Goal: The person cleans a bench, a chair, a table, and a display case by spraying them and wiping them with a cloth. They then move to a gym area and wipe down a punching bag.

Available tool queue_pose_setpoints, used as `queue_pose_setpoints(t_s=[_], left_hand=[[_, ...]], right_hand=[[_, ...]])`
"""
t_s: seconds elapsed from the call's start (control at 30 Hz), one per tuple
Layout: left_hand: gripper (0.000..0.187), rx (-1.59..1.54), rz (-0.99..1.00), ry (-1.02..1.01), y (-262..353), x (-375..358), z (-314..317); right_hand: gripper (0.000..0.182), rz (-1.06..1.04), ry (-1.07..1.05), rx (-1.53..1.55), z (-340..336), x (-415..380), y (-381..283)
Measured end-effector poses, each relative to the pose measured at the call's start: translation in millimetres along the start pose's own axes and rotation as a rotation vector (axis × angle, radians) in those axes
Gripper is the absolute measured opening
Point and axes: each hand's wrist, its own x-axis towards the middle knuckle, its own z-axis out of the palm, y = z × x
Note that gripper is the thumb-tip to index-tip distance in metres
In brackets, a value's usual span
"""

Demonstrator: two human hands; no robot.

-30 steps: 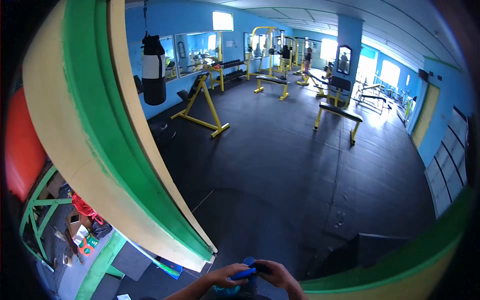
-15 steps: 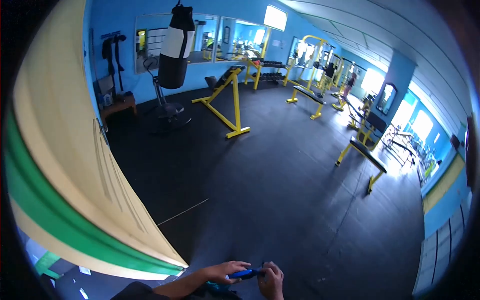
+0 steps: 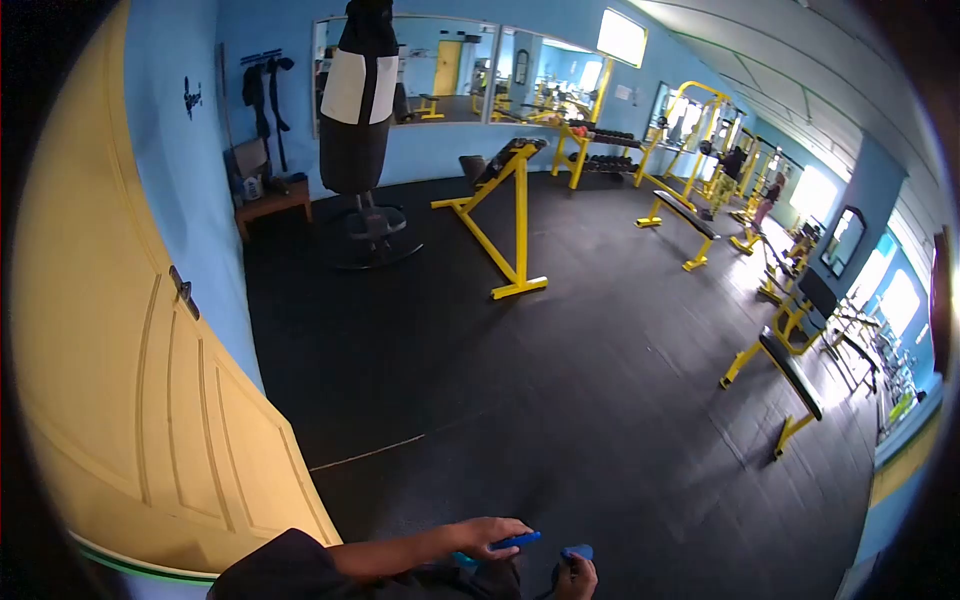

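Note:
My left hand (image 3: 492,537), low in the head view, is wrapped round a blue object (image 3: 518,540) that sticks out past its fingers. To its right and a bit lower, my right hand (image 3: 578,577) grips a second blue piece (image 3: 577,551), which shows above the fingers. A gap separates the two pieces. Both hands are in front of my dark clothing, over the black floor. What exactly the blue things are is too small to tell.
A yellow door (image 3: 170,380) stands on the left. Ahead are a punching bag (image 3: 356,120), a yellow-framed bench (image 3: 520,220), a dumbbell rack (image 3: 600,160) and a flat bench (image 3: 684,212). Another bench (image 3: 792,372) stands at right. Two people are farther back.
The view has moved forward past the door edge. My hands, close together at the blue object before, are now apart, with a blue piece in each.

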Motion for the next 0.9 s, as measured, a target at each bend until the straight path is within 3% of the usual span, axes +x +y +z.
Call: queue_pose_setpoints(t_s=[0.13,0.23,0.3,0.33,0.4,0.5,0.57,0.63,0.7,0.77,0.83,0.9], left_hand=[[0.053,0.021,-0.110,0.130,-37.0,45.8,-33.4],[0.058,-0.002,-0.165,0.142,-65.8,88.3,-64.7],[0.061,0.035,-0.182,0.125,-69.7,109.0,-87.4],[0.063,0.042,-0.167,0.114,-59.2,120.9,-109.4],[0.066,0.046,-0.162,0.111,-56.0,137.2,-138.4],[0.070,-0.065,-0.163,0.259,-72.2,154.4,-163.2],[0.072,-0.101,-0.095,0.570,-87.4,161.9,-181.1],[0.073,-0.107,-0.108,0.668,-99.3,168.2,-205.6],[0.074,-0.074,-0.109,0.753,-143.8,170.4,-258.4],[0.076,-0.136,-0.068,0.820,-185.2,171.9,-278.6],[0.076,-0.147,-0.149,0.699,-214.6,173.5,-333.1],[0.076,-0.182,-0.251,0.571,-230.3,171.6,-374.4]], right_hand=[[0.023,0.007,-0.124,0.092,21.1,104.2,47.8],[0.028,0.151,-0.220,0.197,33.1,201.8,35.1],[0.014,0.383,-0.263,0.138,47.6,265.0,12.0],[0.022,0.388,-0.269,0.273,54.2,294.3,-7.2],[0.023,0.347,-0.350,0.334,77.0,349.4,-17.6],[0.019,0.248,-0.472,0.436,118.2,419.3,-40.2],[0.015,0.180,-0.530,0.487,143.4,461.1,-63.8],[0.021,0.176,-0.757,0.549,162.3,496.4,-86.9],[0.023,0.021,-0.798,0.514,217.3,553.1,-88.2],[0.025,0.066,-0.910,0.319,237.5,584.1,-101.4],[0.026,0.106,-0.876,0.375,275.2,615.2,-89.8],[0.029,0.375,-0.798,0.388,305.0,641.5,-83.6]])
